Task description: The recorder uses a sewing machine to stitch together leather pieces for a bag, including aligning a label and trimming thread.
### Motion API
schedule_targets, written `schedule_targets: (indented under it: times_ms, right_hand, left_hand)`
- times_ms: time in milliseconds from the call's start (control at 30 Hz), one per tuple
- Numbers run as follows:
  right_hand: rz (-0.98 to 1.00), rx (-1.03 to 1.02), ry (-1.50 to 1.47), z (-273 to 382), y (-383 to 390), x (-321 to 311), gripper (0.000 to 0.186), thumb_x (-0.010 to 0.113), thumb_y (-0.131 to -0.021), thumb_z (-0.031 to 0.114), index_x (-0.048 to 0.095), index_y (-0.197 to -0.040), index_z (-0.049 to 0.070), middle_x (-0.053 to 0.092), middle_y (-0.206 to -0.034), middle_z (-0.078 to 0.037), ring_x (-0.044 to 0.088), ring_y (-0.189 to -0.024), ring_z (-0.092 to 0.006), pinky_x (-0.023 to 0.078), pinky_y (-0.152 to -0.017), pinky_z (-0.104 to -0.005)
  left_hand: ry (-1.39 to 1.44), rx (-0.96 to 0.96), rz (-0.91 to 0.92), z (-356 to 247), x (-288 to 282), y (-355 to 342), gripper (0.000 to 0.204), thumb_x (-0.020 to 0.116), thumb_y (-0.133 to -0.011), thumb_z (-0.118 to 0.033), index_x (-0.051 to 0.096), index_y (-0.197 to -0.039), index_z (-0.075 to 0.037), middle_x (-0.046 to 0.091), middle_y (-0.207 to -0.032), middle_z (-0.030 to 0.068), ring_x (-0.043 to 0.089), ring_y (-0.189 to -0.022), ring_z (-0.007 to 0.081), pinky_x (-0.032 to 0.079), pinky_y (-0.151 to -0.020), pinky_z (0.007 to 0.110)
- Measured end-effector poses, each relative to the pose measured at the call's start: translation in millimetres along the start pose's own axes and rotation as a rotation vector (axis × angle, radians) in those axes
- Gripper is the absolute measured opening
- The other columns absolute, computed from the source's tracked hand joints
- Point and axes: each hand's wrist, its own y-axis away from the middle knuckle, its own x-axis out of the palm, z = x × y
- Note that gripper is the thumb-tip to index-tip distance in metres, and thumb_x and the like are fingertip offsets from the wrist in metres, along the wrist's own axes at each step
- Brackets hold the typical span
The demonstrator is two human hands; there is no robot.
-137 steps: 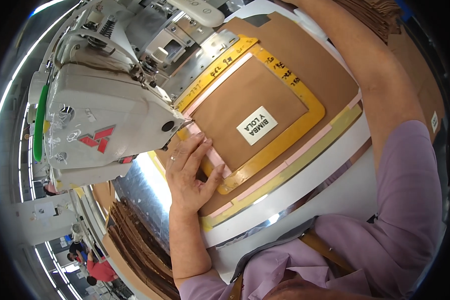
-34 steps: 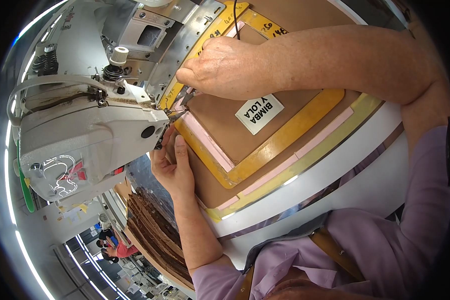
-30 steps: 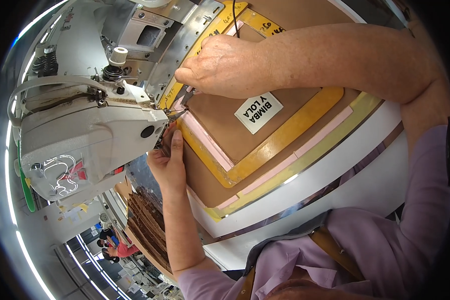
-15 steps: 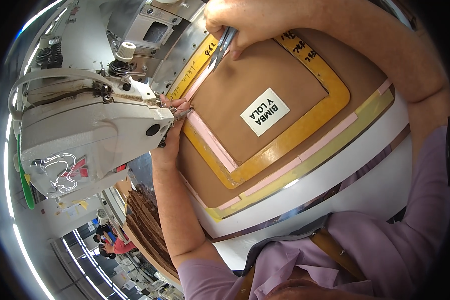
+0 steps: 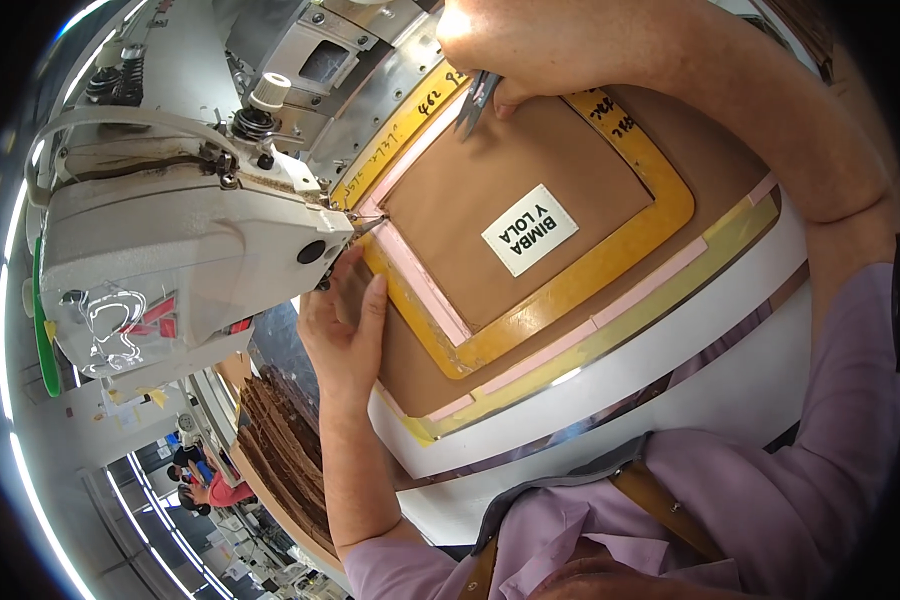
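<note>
Thread snips (image 5: 478,100) are held in my right hand (image 5: 540,50), at the far side of a yellow template frame (image 5: 570,300). Their blades point down over the brown panel (image 5: 440,240) inside the frame. My left hand (image 5: 345,335) holds nothing. Its thumb stands apart from the other fingers at the frame's left edge, with some fingertips partly hidden by the sewing machine head (image 5: 200,240). The machine's needle area (image 5: 370,222) is over the frame's left corner, where pink strips (image 5: 425,280) line the opening. A white label (image 5: 530,230) lies on the panel.
Pink and yellow tape (image 5: 570,345) runs along the near edge of the brown sheet, beside a white curved surface (image 5: 560,420). Stacked brown pieces (image 5: 280,450) rest at lower left. Two people (image 5: 205,480) are in the background workshop.
My left hand has drawn back from the needle area toward me, and its fingers have spread. My right hand has shifted slightly right with the snips, away from the pink strip.
</note>
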Motion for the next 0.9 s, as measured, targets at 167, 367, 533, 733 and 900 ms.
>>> schedule_targets:
  times_ms: [167, 367, 533, 733, 900]
  right_hand:
    - [-0.025, 0.001, -0.043, 0.2, 1.0, 3.3, 0.019, 0.072, -0.081, 0.014, 0.07, -0.081, -0.006, 0.071, -0.079, -0.022, 0.074, -0.077, -0.0366, 0.06, -0.069, -0.0431]
    - [-0.103, -0.071, -0.012, -2.8, 0.7, 12.0, 0.017, 0.069, -0.081, 0.013, 0.069, -0.079, -0.004, 0.07, -0.079, -0.019, 0.073, -0.076, -0.0351, 0.06, -0.068, -0.0412]
    - [-0.149, -0.133, -0.012, -7.6, 0.8, 16.5, 0.018, 0.072, -0.078, 0.014, 0.069, -0.079, -0.004, 0.068, -0.08, -0.018, 0.072, -0.077, -0.0356, 0.058, -0.07, -0.0422]
    - [0.136, 0.014, -0.152, 7.1, -0.3, -27.7, 0.023, 0.076, -0.074, 0.015, 0.068, -0.081, -0.006, 0.069, -0.084, -0.021, 0.071, -0.08, -0.0385, 0.058, -0.073, -0.0451]
    - [0.077, 0.012, -0.159, 0.9, 3.2, -18.0, 0.029, 0.079, -0.08, 0.019, 0.068, -0.09, -0.006, 0.071, -0.089, -0.024, 0.072, -0.086, -0.0382, 0.058, -0.076, -0.044]
  left_hand:
    - [-0.116, 0.033, 0.01, -24.2, -3.3, 19.5, 0.033, 0.076, -0.091, -0.022, 0.07, -0.12, -0.006, 0.071, -0.118, 0.0117, 0.066, -0.11, 0.0294, 0.048, -0.099, 0.042]
    - [-0.341, 0.168, 0.065, -51.4, -8.0, 16.9, 0.024, 0.079, -0.087, -0.02, 0.074, -0.109, -0.009, 0.074, -0.094, 0.0069, 0.069, -0.091, 0.0265, 0.049, -0.088, 0.039]
    - [-0.249, 0.251, 0.078, -74.7, 1.2, 1.0, 0.025, 0.08, -0.084, -0.011, 0.074, -0.108, -0.007, 0.073, -0.094, 0.009, 0.069, -0.086, 0.0264, 0.052, -0.078, 0.035]
    - [-0.032, 0.17, 0.051, -82.6, 21.0, -15.9, 0.032, 0.082, -0.083, -0.01, 0.072, -0.112, -0.003, 0.07, -0.105, 0.0136, 0.069, -0.09, 0.03, 0.055, -0.08, 0.037]
    - [-0.144, 0.235, 0.029, -78.3, 30.2, -10.5, 0.032, 0.084, -0.082, -0.014, 0.073, -0.11, -0.002, 0.07, -0.103, 0.0135, 0.07, -0.093, 0.0307, 0.056, -0.081, 0.037]
